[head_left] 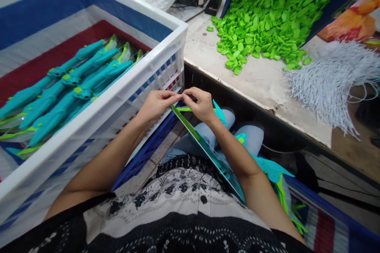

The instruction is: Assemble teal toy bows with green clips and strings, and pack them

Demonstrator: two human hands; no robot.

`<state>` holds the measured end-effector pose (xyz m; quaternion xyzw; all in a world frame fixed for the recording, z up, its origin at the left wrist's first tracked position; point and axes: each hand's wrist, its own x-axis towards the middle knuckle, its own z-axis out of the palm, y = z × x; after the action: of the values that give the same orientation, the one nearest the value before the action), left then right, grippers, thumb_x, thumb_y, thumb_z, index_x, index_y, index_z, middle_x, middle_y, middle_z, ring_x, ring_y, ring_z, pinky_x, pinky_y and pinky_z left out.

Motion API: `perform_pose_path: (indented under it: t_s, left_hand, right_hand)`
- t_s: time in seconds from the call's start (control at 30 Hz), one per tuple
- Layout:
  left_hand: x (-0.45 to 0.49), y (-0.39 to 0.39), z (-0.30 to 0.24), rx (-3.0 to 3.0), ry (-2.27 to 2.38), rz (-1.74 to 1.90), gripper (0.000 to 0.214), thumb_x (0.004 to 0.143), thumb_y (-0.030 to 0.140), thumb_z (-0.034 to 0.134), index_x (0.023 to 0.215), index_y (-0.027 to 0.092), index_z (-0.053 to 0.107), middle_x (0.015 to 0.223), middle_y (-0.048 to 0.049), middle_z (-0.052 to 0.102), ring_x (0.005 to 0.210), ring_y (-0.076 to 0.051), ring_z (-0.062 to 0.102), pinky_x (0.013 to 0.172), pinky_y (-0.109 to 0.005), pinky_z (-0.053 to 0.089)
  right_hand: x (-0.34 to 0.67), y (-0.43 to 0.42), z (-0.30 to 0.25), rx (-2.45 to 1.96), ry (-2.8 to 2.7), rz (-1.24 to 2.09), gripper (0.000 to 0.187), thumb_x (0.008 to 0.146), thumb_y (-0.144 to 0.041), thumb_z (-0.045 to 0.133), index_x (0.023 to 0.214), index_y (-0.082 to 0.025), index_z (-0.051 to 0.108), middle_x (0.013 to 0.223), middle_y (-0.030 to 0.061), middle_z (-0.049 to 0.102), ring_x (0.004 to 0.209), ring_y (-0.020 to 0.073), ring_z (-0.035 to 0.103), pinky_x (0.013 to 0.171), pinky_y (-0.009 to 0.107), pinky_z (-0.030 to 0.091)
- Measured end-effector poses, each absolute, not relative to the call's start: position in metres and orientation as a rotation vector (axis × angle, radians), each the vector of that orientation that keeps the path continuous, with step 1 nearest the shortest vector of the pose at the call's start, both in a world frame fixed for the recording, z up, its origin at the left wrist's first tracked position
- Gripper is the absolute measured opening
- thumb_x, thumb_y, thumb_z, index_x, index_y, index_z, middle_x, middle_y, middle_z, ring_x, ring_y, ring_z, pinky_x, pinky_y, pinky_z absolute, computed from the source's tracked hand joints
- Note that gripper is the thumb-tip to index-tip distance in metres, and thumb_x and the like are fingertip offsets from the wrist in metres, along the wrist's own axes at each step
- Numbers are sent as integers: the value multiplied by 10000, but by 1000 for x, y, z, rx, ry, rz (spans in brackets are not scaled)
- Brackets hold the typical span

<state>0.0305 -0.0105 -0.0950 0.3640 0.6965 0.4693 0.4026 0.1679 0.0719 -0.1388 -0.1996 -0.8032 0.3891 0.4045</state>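
Above my lap, my left hand [156, 104] and my right hand [200, 104] meet fingertip to fingertip, both in a closed pinch. Whatever is between the fingers is too small or too hidden to make out. Just below the fingertips is the green end of a long, flat teal-and-green plastic piece [211, 151], which slants down across my lap towards my right forearm. More teal plastic parts [268, 169] with green bits show on and beside my knees, partly hidden by my right arm.
At left stands a white plastic crate [175, 33] holding several teal plastic toys [86, 83] with green parts. A heap of small green plastic pieces [264, 19] spills onto the worktable [208, 53]. White strings [329, 83] hang over its edge. A blue crate [353, 209] is at lower right.
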Motion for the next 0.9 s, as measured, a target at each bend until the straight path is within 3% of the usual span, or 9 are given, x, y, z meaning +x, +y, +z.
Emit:
perform_pose_path:
  t_s: [0.23, 0.37, 0.47, 0.53, 0.6, 0.7, 0.8, 0.9]
  left_hand:
    - [32, -12, -89, 1234, 1926, 1026, 255, 714, 358, 662, 837, 152, 748, 749, -34, 716, 705, -164, 613, 625, -235, 478]
    - [32, -31, -110, 1077, 1856, 1370, 217, 770, 304, 619, 916, 171, 709, 867, -41, 705, 785, -163, 635, 572, -221, 486]
    - [39, -68, -134, 1041, 1844, 1511, 164, 826, 246, 561, 926, 191, 678, 865, -27, 681, 727, -133, 630, 540, -223, 492]
    - [56, -92, -151, 1401, 1749, 1158, 178, 852, 209, 520, 945, 191, 671, 859, -34, 683, 712, -132, 633, 630, -268, 536]
    - [84, -104, -168, 1861, 1464, 887, 255, 860, 157, 479, 1051, 185, 645, 1049, -89, 667, 961, -190, 629, 832, -356, 533]
    - [137, -93, -194, 2428, 1193, 634, 392, 858, 105, 463, 1227, 198, 553, 1291, -133, 540, 1263, -279, 439, 1022, -502, 390]
    - [177, -69, -217, 2683, 1286, 459, 355, 882, 123, 450, 1216, 191, 552, 1100, -123, 612, 1138, -257, 522, 1026, -479, 355]
    - [189, -60, -225, 2757, 1384, 472, 224, 897, 183, 457, 1055, 201, 615, 876, -71, 621, 913, -200, 579, 931, -379, 390]
  right_hand:
    - [159, 71, -145, -744, -2046, 819, 147, 868, -222, 445, 757, -175, 529, 765, 9, 533, 709, 111, 489, 699, 244, 385]
    - [193, 78, -148, -787, -2048, 1089, 167, 867, -278, 460, 817, -164, 570, 723, -7, 568, 664, 104, 512, 660, 231, 399]
    - [262, 86, -155, -1025, -2029, 1163, 250, 878, -358, 463, 901, -156, 609, 709, -3, 606, 641, 115, 542, 642, 239, 413]
    - [317, 88, -164, -1227, -2155, 1057, 264, 862, -376, 490, 880, -159, 640, 755, 21, 642, 680, 138, 570, 664, 256, 423]
    - [363, 83, -174, -1337, -2400, 962, 275, 857, -377, 495, 877, -162, 665, 822, 54, 664, 745, 170, 594, 703, 281, 439]
    - [396, 56, -188, -1318, -2787, 775, 363, 824, -410, 552, 1069, -160, 646, 1070, 129, 636, 980, 260, 572, 833, 365, 448]
    - [390, 17, -200, -1400, -2949, 419, 638, 749, -386, 647, 1322, -163, 475, 1346, 183, 471, 1192, 390, 420, 909, 512, 400]
    - [380, -5, -212, -1519, -2903, 246, 671, 769, -225, 592, 1397, -152, 367, 1433, 207, 366, 1277, 417, 328, 946, 568, 356]
